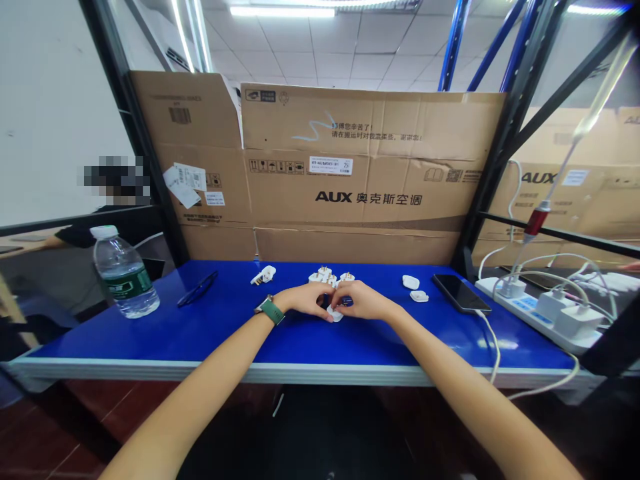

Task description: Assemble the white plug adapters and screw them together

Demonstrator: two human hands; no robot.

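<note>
At the middle of the blue tabletop, my left hand [309, 300] and my right hand [361, 300] meet over a small white plug cover [335, 316]. Fingers of both hands close on it, the left thumb at its left side and the right fingertips on top; details between them are hidden. Just behind the hands lies a group of white plugs [325, 273] with metal pins, partly covered by the fingers. Off to the left is another white plug [268, 274] with its pins showing. Two white plug pieces, a rounded one [411, 282] and a flatter one [419, 296], lie right of my right hand.
Left on the blue table [210, 340] stand a water bottle [125, 273] and dark glasses [198, 289]. To the right are a phone [461, 293] with a cable and a power strip [543, 313] with chargers. A cardboard panel [370, 233] closes the back. Someone sits beyond the left frame.
</note>
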